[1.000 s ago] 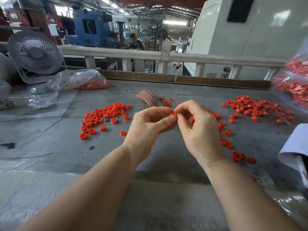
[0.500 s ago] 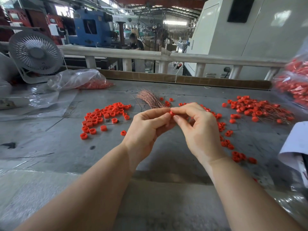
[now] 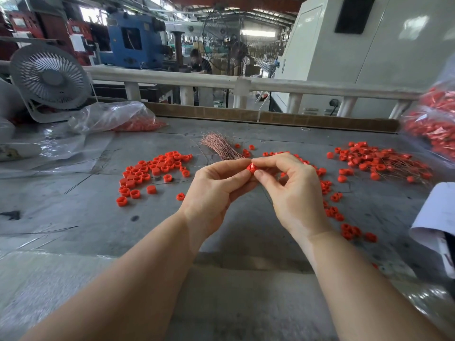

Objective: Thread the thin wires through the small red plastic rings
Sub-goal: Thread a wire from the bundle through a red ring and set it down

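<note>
Our arms: both forearms bare to the picture's lower edge, no sleeves in view, entering from about 7 and 5 o'clock.
Our left hand [image 3: 214, 190]: no glove, no ring, no watch or band at the wrist.
Our right hand [image 3: 293, 193]: no glove, no ring, wrist bare too.
Our nails: short and unpainted, thumbnail showing on the right hand at about 12 o'clock of it.

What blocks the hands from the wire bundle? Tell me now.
Nothing visible. Both the left hand and right hand pinch one red ring above the table; the wire bundle lies just beyond, unobstructed.
</note>
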A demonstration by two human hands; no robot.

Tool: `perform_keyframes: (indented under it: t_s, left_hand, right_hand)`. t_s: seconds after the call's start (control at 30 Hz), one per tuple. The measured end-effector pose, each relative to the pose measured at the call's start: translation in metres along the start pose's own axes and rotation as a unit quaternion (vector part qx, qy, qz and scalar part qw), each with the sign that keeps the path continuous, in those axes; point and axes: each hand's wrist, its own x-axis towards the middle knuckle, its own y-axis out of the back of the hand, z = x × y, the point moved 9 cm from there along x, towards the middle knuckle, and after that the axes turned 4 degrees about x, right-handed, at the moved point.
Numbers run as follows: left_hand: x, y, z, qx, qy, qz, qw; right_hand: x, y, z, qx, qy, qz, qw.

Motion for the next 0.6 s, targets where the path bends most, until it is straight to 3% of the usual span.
perform_keyframes:
  t_s: [0.6]
  left_hand:
    - [0.0006,0.004,0.0034,-0.001,-0.031,0.006,0.999]
  right_hand:
    - [-0.0002,-0.0014,-0.0006,0.029,-0.007,0.006,1.0]
